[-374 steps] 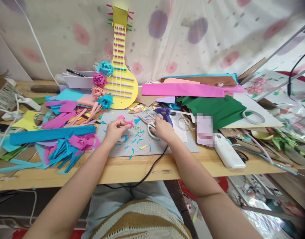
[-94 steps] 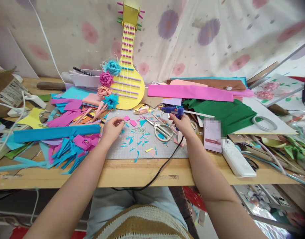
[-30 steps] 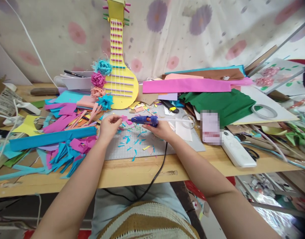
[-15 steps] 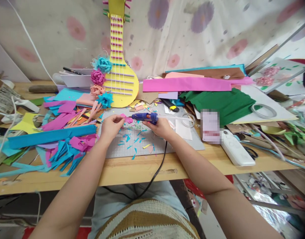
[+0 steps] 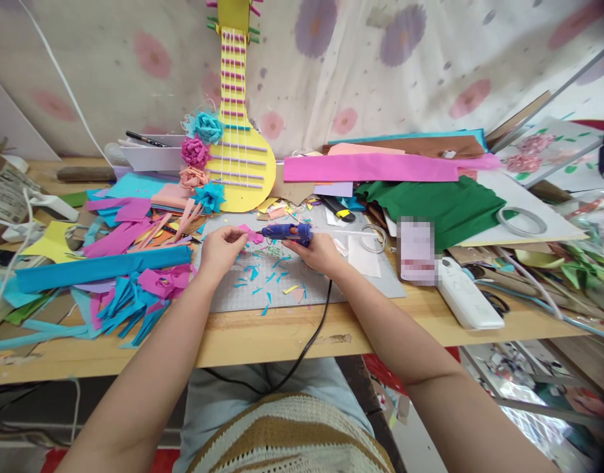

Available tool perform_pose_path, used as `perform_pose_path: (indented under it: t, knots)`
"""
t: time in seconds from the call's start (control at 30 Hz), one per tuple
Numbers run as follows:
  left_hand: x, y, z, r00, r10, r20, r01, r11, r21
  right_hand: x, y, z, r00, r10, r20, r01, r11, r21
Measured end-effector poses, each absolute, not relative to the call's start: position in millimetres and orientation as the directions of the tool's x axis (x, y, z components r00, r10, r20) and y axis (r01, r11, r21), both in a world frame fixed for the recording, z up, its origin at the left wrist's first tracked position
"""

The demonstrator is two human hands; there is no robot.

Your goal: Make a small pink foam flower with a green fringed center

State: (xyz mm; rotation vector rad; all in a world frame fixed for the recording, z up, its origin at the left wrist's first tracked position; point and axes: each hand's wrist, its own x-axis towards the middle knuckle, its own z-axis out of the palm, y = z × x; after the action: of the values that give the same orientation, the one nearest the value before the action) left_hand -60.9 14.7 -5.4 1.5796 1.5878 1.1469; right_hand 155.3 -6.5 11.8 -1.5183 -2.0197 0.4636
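My right hand [image 5: 319, 251] is wrapped round a blue hot glue gun [image 5: 286, 232], its nozzle pointing left. A clear glue stick [image 5: 348, 232] sticks out of its back end. My left hand [image 5: 224, 247] pinches a small piece of pink crepe paper [image 5: 251, 232], and the nozzle is at that paper; whether they touch I cannot tell. Both hands are over a grey cutting mat [image 5: 228, 295] strewn with blue, green and yellow paper scraps. Behind it stands a yellow paper lute [image 5: 247, 172] with white strings and blue, magenta and peach paper flowers [image 5: 194, 152] along its left side.
Paper strips and a rolled blue paper [image 5: 105, 268] lie to the left. A yellow-black cutter [image 5: 339, 209], a tape ring [image 5: 373, 238], green crepe paper [image 5: 437, 207] and a white device [image 5: 472, 295] are to the right. The glue gun's black cord [image 5: 318, 335] hangs over the table edge.
Both hands, the glue gun and the pink paper hold nearly the same position. The whole view has shifted very slightly.
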Motion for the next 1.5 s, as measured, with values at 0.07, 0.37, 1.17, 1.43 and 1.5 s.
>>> perform_pose_path:
  t: [0.07, 0.37, 1.17, 1.43, 1.5]
  knots:
    - [-62, 16, -8, -0.097, 0.983, 0.159, 0.45, -0.1, 0.887, 155, -7, 13, -0.203, 0.952, 0.227, 0.762, 0.3, -0.574]
    - [-63, 16, -8, -0.124, 0.981, 0.15, 0.453, -0.078, 0.888, 154, -11, 17, -0.192, 0.961, 0.201, 0.771, 0.274, -0.575]
    - [-58, 13, -1, -0.131, 0.985, 0.115, 0.4, -0.054, 0.915, 154, -9, 15, -0.19, 0.959, 0.212, 0.779, 0.279, -0.561]
    - [-55, 10, 4, -0.139, 0.99, 0.038, 0.246, -0.002, 0.969, 175, 7, 9, 0.055, 0.958, 0.281, 0.752, 0.146, -0.643]
    - [-55, 12, 3, -0.145, 0.989, 0.039, 0.219, -0.007, 0.976, 189, 14, 8, 0.157, 0.94, 0.303, 0.722, 0.1, -0.684]
